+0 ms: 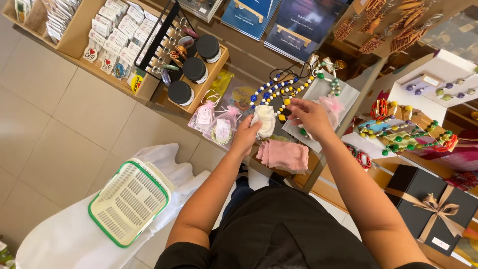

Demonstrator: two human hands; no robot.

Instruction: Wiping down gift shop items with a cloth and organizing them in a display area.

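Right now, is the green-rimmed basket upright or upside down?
Upside down: the basket shows its slotted base, green rim lowest, resting on a white cloth.

A black short-sleeved top [279, 234] covers the person; both forearms are bare, no rings or watch showing.
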